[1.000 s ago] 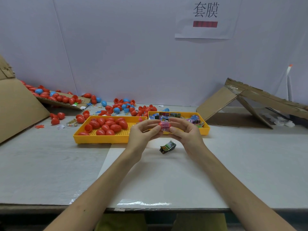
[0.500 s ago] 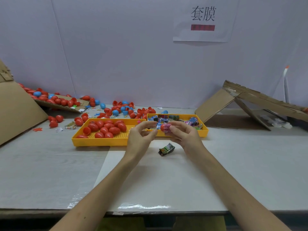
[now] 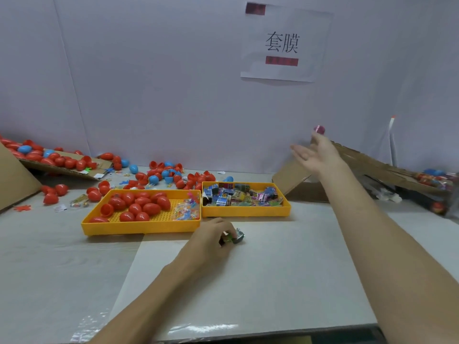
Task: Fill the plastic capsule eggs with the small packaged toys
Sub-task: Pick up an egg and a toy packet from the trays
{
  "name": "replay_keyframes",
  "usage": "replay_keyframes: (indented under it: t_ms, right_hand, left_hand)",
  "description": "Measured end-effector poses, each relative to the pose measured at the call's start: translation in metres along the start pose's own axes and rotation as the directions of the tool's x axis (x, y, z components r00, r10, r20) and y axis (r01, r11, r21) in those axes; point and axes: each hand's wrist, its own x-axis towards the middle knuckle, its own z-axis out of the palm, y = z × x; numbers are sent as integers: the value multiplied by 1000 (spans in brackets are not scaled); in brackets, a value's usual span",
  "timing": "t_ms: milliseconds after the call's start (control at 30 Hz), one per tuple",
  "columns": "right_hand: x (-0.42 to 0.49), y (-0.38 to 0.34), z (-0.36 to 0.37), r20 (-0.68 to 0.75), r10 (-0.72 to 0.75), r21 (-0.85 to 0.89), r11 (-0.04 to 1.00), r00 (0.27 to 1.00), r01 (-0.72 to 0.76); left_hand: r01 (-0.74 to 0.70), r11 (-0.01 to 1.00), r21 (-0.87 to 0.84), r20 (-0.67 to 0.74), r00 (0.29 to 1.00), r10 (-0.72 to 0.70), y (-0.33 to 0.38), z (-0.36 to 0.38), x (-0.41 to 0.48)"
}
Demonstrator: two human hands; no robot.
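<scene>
My left hand point(image 3: 213, 233) rests on the white mat and pinches a small green packaged toy point(image 3: 236, 237). Up at the right, my right hand point(image 3: 315, 155) is spread open in the air. A filled egg point(image 3: 319, 129) floats just above its fingertips, free of the hand. One yellow tray point(image 3: 139, 225) holds red capsule eggs point(image 3: 139, 204) and a clear bag of small toys. The other yellow tray point(image 3: 248, 211) holds several small packaged toys point(image 3: 238, 196).
Loose red and blue eggs point(image 3: 159, 175) lie scattered behind the trays and on a cardboard sheet point(image 3: 62, 165) at the left. A propped cardboard ramp point(image 3: 372, 167) stands at the right, with filled eggs point(image 3: 434, 178) beyond it. A paper sign point(image 3: 283, 43) hangs on the back wall.
Both hands held the egg together in front of the trays. Now my right hand has swung up to the right and let the egg go. My left hand has dropped onto the toy on the mat.
</scene>
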Motion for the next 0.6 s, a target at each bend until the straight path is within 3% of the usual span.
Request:
replay_keyframes:
  t_ms: [67,133,267,367,500,600]
  right_hand:
    - [0,16,-4,-32,34,-243,969,999,-40]
    - [-11,47,-7,34,25,-466,885,999,-6]
    - [-48,109,-21,286,79,-800,569,955,192]
    - [-74,141,-29,388,210,-882,366,898,296]
    - [-84,153,-28,438,207,-877,311,875,366]
    - [-85,158,-27,410,163,-890,286,897,355]
  left_hand:
    - [13,1000,-6,-9,1000,-13,-1,0,0]
    - [25,1000,-18,-11,1000,-26,-1,1,0]
    - [52,998,-45,-37,998,-54,-1,0,0]
    - [68,995,-71,-84,994,-74,1,0,-1]
    - [104,987,-123,-119,986,-119,1,1,-1]
    - [125,983,-133,-134,981,-143,0,3,-1]
